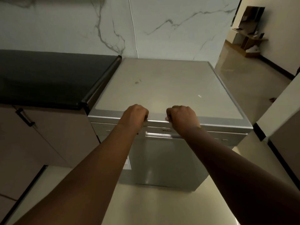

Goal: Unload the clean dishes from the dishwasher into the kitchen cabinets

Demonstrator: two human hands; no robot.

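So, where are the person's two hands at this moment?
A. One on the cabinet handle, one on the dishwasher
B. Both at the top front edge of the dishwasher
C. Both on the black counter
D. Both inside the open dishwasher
B: the left hand and right hand curl over the top front edge of the dishwasher, whose door looks shut.
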